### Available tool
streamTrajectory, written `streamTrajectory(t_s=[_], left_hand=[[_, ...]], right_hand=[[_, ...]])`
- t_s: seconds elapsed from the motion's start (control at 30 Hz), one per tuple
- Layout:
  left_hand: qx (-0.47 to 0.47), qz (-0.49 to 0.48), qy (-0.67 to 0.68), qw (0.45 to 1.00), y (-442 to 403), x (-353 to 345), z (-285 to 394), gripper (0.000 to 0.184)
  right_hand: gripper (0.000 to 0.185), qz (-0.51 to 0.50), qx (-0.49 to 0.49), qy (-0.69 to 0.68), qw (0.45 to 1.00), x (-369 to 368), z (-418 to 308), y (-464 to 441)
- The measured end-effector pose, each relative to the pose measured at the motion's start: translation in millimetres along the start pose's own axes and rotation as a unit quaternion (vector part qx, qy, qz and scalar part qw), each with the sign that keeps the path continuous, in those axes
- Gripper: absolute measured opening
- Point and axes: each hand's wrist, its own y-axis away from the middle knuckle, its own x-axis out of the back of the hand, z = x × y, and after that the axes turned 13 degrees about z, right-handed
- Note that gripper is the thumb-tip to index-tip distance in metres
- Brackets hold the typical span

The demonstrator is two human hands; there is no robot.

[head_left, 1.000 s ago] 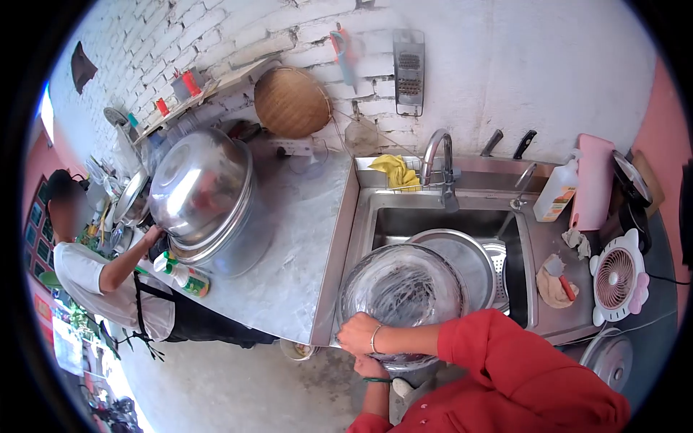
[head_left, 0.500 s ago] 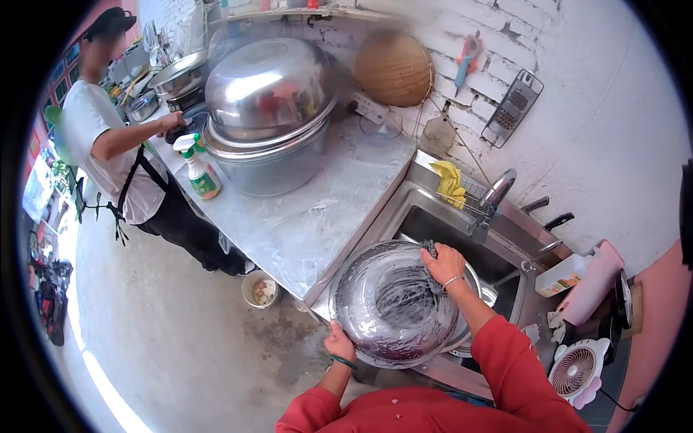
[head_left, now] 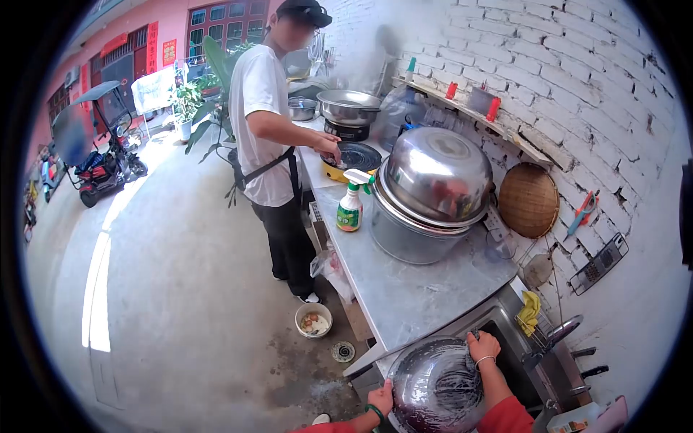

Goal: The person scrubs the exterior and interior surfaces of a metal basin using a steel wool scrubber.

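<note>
A large soapy metal basin [head_left: 435, 386] is tilted over the near edge of the sink [head_left: 511, 339], suds streaked across its surface. My left hand [head_left: 381, 397], with a green bracelet at the wrist, grips the basin's left rim. On the upper right of the basin is my right hand [head_left: 484, 346], its fingers closed around a dark scouring pad [head_left: 473, 336] that shows only in part. A yellow cloth [head_left: 530, 309] hangs on the wire rack beside the faucet [head_left: 564, 329].
Stacked big pots [head_left: 433, 195] and a spray bottle [head_left: 350, 207] stand on the metal counter [head_left: 404, 303]. A person in a white shirt [head_left: 261, 94] works farther along it. A bucket with scraps [head_left: 313, 320] is on the floor; knives [head_left: 595, 372] are beyond the sink.
The view has swung left, bringing in the yard and a parked tricycle. My hands, first close together at the basin's near edge, are now apart, the right one on its far side with the pad.
</note>
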Motion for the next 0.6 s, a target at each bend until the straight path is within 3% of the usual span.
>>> streamTrajectory(t_s=[0.2,0.23,0.37,0.43,0.6], left_hand=[[0.037,-0.051,-0.023,0.998,-8,-10,-14,0.064],[-0.014,-0.079,0.095,0.992,-6,-9,-8,0.025],[-0.058,-0.043,0.044,0.996,-6,-6,-7,0.033],[0.071,-0.062,0.103,0.990,-6,-8,-7,0.040],[0.046,-0.035,0.065,0.996,3,0,8,0.041]], right_hand=[[0.041,-0.020,0.158,-0.011,0.987,-10,-66,34],[0.042,-0.037,0.177,-0.009,0.984,-6,-80,44],[0.043,-0.074,0.227,-0.044,0.970,9,-107,77],[0.043,-0.054,0.232,-0.051,0.970,7,-108,84],[0.040,-0.010,0.191,-0.098,0.977,0,-106,85]])
